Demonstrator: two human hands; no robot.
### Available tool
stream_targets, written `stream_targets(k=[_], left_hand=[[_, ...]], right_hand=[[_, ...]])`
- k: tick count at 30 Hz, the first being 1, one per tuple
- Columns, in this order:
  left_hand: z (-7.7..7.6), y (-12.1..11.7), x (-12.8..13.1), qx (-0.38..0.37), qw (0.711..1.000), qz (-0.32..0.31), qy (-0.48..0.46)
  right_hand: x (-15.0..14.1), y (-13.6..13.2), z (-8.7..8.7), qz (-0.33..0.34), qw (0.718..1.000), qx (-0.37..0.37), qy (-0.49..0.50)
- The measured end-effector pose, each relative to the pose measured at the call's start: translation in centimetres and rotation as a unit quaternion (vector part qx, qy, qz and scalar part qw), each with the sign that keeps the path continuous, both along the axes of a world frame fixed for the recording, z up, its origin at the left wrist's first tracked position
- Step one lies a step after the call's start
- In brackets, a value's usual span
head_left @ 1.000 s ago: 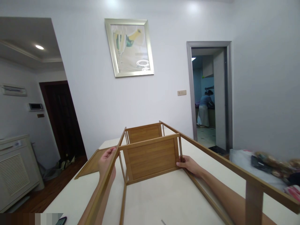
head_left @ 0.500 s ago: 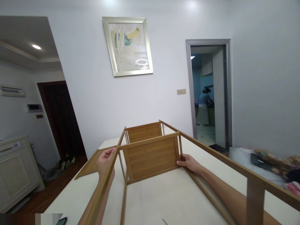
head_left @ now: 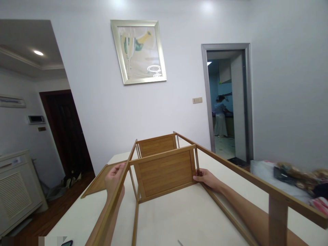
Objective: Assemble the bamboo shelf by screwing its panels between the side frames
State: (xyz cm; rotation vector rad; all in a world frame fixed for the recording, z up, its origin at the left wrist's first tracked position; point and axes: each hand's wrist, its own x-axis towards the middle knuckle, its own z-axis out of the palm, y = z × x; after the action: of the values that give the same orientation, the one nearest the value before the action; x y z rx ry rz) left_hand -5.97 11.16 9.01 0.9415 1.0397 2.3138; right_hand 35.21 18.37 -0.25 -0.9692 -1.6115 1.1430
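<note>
Your left hand [head_left: 114, 176] gripped the wooden frame [head_left: 235, 169] on the table [head_left: 174, 218], your right hand [head_left: 208, 180] pinched the nearer panel's [head_left: 165, 175] lower right corner, far panel [head_left: 157, 145] also looked fitted, third panel [head_left: 98, 181] lay apparently loose outside

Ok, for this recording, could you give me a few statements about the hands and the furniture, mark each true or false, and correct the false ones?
1. The left hand holds the wooden frame at its left-hand upper rail. True.
2. The right hand is apart from the frame. False: it grips it beside the near panel.
3. Only one panel is set in the frame. False: there is also a far panel.
4. Another panel lies on the table, left of the frame. True.
5. Another person stands at this table. False: that person is beyond the doorway.
</note>
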Motion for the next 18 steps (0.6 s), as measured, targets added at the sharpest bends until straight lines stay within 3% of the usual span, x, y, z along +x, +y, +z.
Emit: stream_targets(k=[11,18], left_hand=[[0.59,-0.66,0.29,-0.054,0.997,-0.047,0.003],[0.8,-0.72,-0.1,-0.066,0.996,-0.001,0.063]], right_hand=[[-0.3,-0.6,0.64,-0.002,1.0,0.003,0.003],[-0.37,-0.77,0.82,-0.005,1.0,0.004,0.006]])
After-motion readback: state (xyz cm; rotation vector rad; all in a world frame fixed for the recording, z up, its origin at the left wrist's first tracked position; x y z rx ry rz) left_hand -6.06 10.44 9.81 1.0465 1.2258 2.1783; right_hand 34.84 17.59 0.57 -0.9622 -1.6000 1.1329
